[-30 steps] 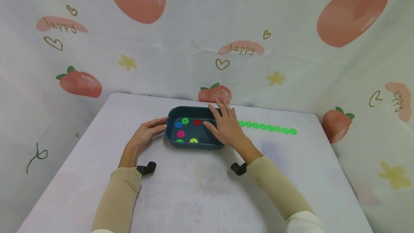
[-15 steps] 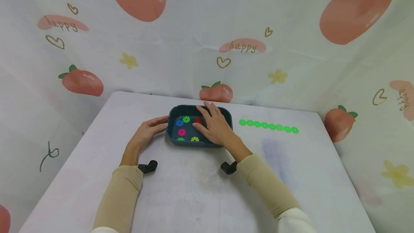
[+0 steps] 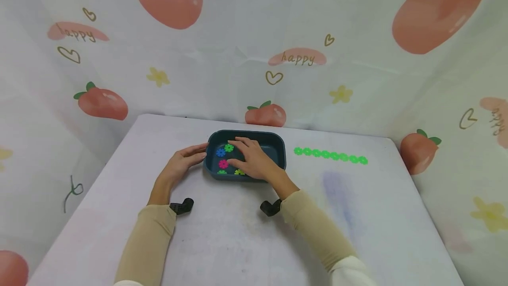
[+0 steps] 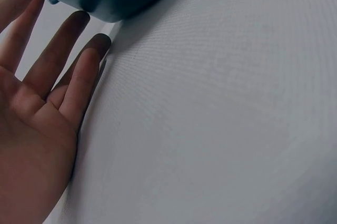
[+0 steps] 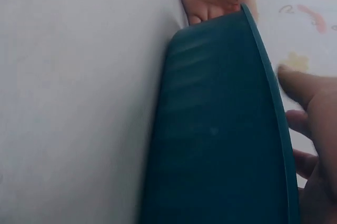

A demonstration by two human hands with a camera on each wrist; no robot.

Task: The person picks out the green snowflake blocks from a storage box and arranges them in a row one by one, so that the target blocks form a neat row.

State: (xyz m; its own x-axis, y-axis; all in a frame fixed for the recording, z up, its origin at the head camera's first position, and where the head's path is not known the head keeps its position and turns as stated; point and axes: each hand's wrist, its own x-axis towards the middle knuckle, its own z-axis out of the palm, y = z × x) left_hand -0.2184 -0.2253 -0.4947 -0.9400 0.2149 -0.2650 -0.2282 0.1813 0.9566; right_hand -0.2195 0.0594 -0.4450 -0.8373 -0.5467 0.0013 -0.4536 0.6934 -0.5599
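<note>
A dark teal plastic basin [image 3: 278,150] holds several flower-shaped discs: a green disc [image 3: 229,148], a blue disc [image 3: 220,152], a pink disc [image 3: 223,163] and, partly behind the front wall, a yellow disc [image 3: 239,172]. My left hand [image 3: 177,167] rests at the basin's left end, its fingers nearly straight against the wall. Over the basin reaches my right hand [image 3: 255,160], fingers spread and slightly bent, fingertips near the green and pink discs. Nothing shows between its thumb and fingers. In the right wrist view, the basin's side [image 5: 221,118] hides the discs.
Right of the basin, a straight row of joined green flower discs [image 3: 334,156] lies on the white-covered table [image 3: 222,242]. A white curtain [image 3: 222,21] printed with fruit hangs behind the table.
My right hand has moved left and lower, from the basin's right end to over its middle, now covering the red disc. My left hand stays at the left end.
</note>
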